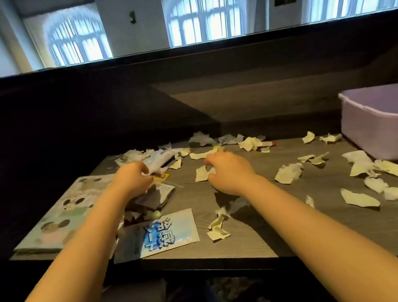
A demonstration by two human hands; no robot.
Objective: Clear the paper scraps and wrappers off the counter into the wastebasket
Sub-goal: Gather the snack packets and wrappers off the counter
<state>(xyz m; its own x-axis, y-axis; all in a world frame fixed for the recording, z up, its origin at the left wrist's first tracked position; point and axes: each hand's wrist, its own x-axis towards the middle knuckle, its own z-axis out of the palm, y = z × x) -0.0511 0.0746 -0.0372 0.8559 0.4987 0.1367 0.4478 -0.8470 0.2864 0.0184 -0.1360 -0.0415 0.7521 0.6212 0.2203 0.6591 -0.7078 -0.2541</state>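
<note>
Currently both hands work near the far left part of the counter (248,243). Left hand (132,180) is curled closed around a bunch of wrappers (156,195), a white packet (164,158) sticking out past its fingers. Right hand (228,172) hovers palm-down, fingers bent and partly closed over a small paper scrap (201,173); actual grip cannot be told. More paper scraps (390,186) scatter toward the right edge, well apart from both hands. Blue-printed wrapper (165,232) lies at the near edge between the forearms. Lilac wastebasket (385,128) sits at the far right corner. Printed booklet (63,214) lies along the left edge.
</note>
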